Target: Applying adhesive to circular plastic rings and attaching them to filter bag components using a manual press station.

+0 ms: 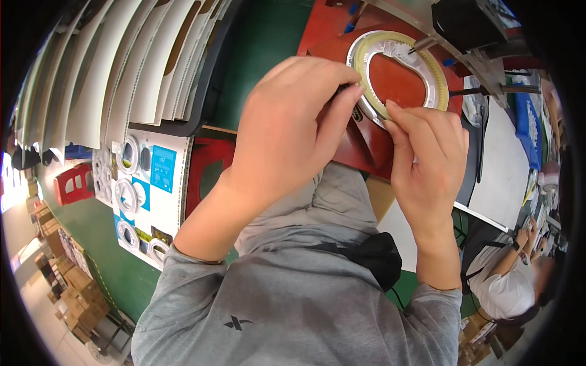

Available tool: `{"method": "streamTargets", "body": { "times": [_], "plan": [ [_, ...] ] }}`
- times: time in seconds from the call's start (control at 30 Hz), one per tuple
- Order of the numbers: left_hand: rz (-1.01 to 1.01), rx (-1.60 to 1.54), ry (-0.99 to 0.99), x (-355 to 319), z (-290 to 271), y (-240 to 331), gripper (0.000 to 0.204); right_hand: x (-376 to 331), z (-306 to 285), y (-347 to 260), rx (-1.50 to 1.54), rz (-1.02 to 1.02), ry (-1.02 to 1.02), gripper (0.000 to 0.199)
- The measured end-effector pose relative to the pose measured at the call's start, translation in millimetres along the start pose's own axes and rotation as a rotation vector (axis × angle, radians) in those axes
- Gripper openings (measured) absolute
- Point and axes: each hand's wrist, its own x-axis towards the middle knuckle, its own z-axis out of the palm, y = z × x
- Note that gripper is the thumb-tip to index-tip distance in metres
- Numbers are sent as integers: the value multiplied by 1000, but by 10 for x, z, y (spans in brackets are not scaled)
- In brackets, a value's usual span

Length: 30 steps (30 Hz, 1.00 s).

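A white oval ring (438, 85) with a pale yellow band along its outer part lies on a red fixture (398, 79). My left hand (293, 119) is at the ring's left edge, thumb and forefinger pinched together. Whatever sits between those fingertips is too small to make out. My right hand (430, 149) pinches the ring's near rim between thumb and forefinger, close to the left fingertips. Under the hands, part of the near rim is hidden.
Metal rods and a dark block (467, 24) reach over the ring from the upper right. At left stands a rack of upright white sheets (116, 67); below it lies a printed sheet (165, 204) picturing rings. A co-worker (503, 287) sits at far right, near a cluttered bench.
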Motion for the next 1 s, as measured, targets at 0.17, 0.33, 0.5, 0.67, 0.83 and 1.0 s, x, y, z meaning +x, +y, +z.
{"method": "streamTargets", "body": {
  "times": [0.17,0.33,0.5,0.67,0.83,1.0],
  "plan": [
    [-63,143,70,226,199,-27,20,-4,-10,8,-23,6,-35,26],
    [-58,-85,129,242,382,-156,20,2,-7,11,-38,-13,-22,26],
    [-191,-284,188,242,467,-142,13,-38,-31,49,-66,-36,-52,31],
    [54,-99,336,270,520,-233,14,-24,-84,116,-75,-14,-90,34],
    [57,-107,342,285,521,-240,12,52,44,350,16,134,-11,37],
    [26,-123,228,312,433,-218,10,142,212,474,-22,175,-138,48]
  ]
}}
